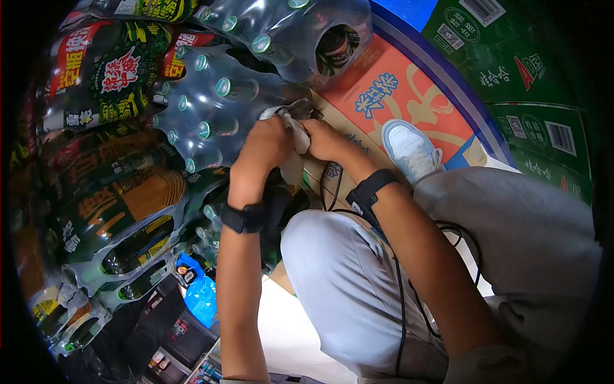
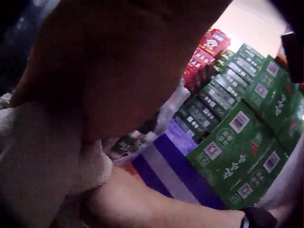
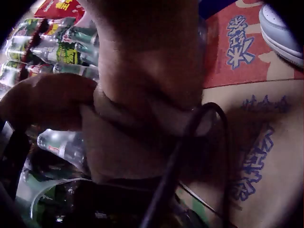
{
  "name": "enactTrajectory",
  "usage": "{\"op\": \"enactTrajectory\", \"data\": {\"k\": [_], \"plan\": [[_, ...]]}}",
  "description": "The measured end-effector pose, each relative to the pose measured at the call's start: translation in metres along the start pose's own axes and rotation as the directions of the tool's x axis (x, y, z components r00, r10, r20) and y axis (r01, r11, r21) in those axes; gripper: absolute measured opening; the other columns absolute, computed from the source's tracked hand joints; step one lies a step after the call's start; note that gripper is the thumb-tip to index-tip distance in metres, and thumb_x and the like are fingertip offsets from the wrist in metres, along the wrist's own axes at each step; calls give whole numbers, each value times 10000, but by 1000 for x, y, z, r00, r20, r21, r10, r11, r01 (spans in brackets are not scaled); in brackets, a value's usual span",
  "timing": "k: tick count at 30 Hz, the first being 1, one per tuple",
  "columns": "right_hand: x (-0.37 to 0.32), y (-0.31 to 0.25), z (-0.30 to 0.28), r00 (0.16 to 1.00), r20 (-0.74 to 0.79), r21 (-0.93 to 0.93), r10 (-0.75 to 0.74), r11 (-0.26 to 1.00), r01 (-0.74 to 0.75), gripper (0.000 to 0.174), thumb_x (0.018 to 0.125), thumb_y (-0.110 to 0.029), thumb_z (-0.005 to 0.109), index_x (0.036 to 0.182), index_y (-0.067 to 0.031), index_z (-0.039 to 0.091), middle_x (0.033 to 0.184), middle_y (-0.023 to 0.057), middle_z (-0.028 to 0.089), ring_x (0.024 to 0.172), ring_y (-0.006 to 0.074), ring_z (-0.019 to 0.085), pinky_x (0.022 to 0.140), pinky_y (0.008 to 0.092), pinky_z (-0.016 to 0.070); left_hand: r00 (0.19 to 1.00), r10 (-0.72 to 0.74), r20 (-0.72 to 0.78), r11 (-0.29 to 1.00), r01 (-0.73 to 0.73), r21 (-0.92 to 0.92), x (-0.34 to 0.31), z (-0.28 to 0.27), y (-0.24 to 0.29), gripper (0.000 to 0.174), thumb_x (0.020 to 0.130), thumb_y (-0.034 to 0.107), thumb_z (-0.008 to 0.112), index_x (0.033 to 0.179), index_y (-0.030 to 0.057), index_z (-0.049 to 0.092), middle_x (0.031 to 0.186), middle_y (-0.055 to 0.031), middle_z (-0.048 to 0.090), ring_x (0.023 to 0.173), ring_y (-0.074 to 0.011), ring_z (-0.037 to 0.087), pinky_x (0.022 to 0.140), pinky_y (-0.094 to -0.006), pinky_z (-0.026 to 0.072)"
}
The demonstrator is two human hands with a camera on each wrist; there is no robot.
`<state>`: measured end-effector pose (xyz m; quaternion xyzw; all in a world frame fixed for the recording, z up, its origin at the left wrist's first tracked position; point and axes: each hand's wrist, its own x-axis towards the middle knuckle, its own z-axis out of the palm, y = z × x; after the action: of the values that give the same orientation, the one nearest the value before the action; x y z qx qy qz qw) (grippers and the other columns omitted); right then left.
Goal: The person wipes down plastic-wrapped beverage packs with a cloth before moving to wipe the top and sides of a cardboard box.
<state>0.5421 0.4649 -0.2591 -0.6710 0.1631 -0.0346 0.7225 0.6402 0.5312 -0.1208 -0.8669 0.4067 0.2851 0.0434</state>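
Both hands meet at a whitish cloth [image 1: 292, 168] in the head view, beside shrink-wrapped green-capped bottles [image 1: 224, 86]. The left hand [image 1: 265, 144] grips the cloth from the left. Close by on its right, the right hand [image 1: 326, 141] pinches the cloth's other side. In the left wrist view the pale towelling cloth [image 2: 35, 161] hangs below the dark, close left hand [image 2: 128, 61]. The right wrist view shows the cloth [image 3: 118, 152] in shadow under the right hand [image 3: 147, 66]. Most fingertips are hidden by the cloth and the hands themselves.
Stacked bottle packs [image 1: 121, 70] fill the left side. A red printed carton [image 1: 384, 89] lies ahead, with a shoe [image 1: 409, 147] on it. Green cartons [image 1: 537, 128] stand at the right. A black cable [image 1: 400, 307] loops past the knees; a blue jug [image 1: 201, 297] is lower left.
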Motion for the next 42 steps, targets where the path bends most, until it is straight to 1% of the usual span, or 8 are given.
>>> {"op": "enactTrajectory", "data": {"k": [5, 9, 10, 13, 25, 29, 35, 42], "plan": [[-1, 3, -5, 992, -9, -89, 127, 988, -127, 319, 894, -106, 588, 1206, -77, 649, 1135, 186, 690, 1026, 256, 665, 913, 362, 480, 988, 25, 151, 1000, -26, 2, 12, 19, -16, 310, 863, 190, 568, 999, -71, 667, 978, -343, 643, 983, -467, 638, 859, -509, 518], [-12, -87, -19, 967, -117, 124, -226, 963, 240, 461, 802, 112, 531, 1247, 21, 612, 1147, 138, 705, 1061, 156, 639, 907, 299, 498, 930, -297, -217, 955, 295, -43, -48, -56, 37, 343, 848, 254, 568, 897, -64, 687, 877, -316, 657, 877, -466, 654, 796, -516, 521], [-13, -111, -18, 905, -245, 200, -347, 895, 398, 359, 788, 7, 564, 1128, -26, 674, 1058, 218, 687, 1053, 374, 649, 884, 405, 514, 898, -275, -342, 961, 258, -96, -66, -74, 51, 325, 842, 236, 569, 886, -69, 672, 840, -317, 647, 836, -467, 653, 762, -515, 520], [-9, -155, -23, 703, -372, -28, -606, 764, 644, 338, 801, 10, 574, 1129, -4, 651, 1054, 210, 684, 1025, 382, 655, 862, 407, 523, 808, -243, -537, 967, 162, -195, -78, -83, 65, 280, 834, 194, 570, 865, -77, 635, 774, -317, 623, 762, -472, 645, 700, -520, 513], [-28, -52, -31, 927, -367, -92, 74, 989, -115, 321, 839, -51, 567, 1139, -58, 679, 1035, 245, 676, 1003, 407, 646, 857, 458, 513, 995, 22, -97, 957, -49, -287, 3, 12, 11, 367, 880, 234, 553, 939, -119, 634, 910, -353, 628, 907, -504, 621, 817, -510, 500], [-36, -125, -73, 933, -280, -110, -225, 973, 202, 366, 769, 55, 579, 1110, -21, 689, 1027, 199, 713, 972, 287, 696, 853, 356, 512, 972, -123, -200, 862, 5, -508, -39, -56, 54, 327, 874, 236, 592, 978, -69, 650, 813, -255, 659, 725, -259, 665, 681, -382, 504], [-17, -237, -112, 374, -324, -524, -869, 494, 693, 400, 731, 87, 550, 1101, -1, 674, 1099, 190, 677, 1027, 358, 637, 894, 400, 491, 247, 263, -933, 858, -503, 109, -63, -137, 74, 330, 644, -5, 763, 909, -1, 568, 1010, -147, 656, 881, -272, 638, 798, -341, 499], [-2, -150, -85, 628, -404, -524, -666, 731, 438, 472, 737, 124, 482, 1179, 42, 625, 1256, 224, 611, 1172, 409, 556, 1024, 429, 434, 570, 441, -693, 860, -491, 143, 11, -82, 57, 372, 616, -99, 626, 977, -40, 563, 1269, -253, 534, 1154, -437, 528, 970, -474, 447]]}}
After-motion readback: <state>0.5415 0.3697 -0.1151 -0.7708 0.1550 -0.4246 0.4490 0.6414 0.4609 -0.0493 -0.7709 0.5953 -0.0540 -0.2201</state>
